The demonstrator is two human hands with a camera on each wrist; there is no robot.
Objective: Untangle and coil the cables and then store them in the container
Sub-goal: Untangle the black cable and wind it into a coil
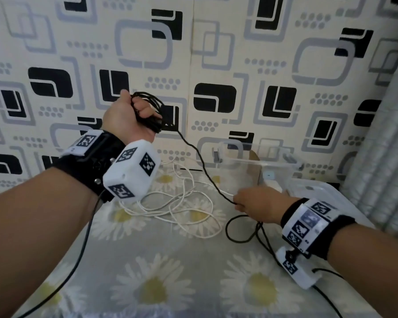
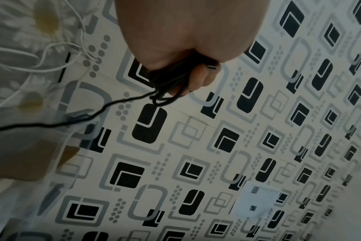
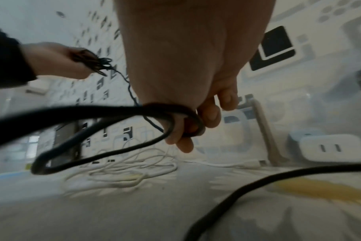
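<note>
My left hand (image 1: 133,113) is raised in front of the wall and grips a bundle of black cable coils (image 1: 151,111); the same coils (image 2: 169,84) show under its curled fingers in the left wrist view. A black strand (image 1: 200,157) runs down from the coils to my right hand (image 1: 253,203), low over the table, which pinches it. In the right wrist view that black cable (image 3: 105,114) loops out of my right fingers (image 3: 208,112). A tangled white cable (image 1: 182,207) lies on the table between both hands. A clear container (image 1: 257,171) stands behind my right hand.
The table carries a grey cloth with daisies (image 1: 170,283). A clear lid (image 1: 319,191) lies at the right beside the container. A white plug adapter (image 3: 328,146) sits by the container. The patterned wall (image 1: 216,53) is close behind, and a curtain (image 1: 386,157) hangs at the right.
</note>
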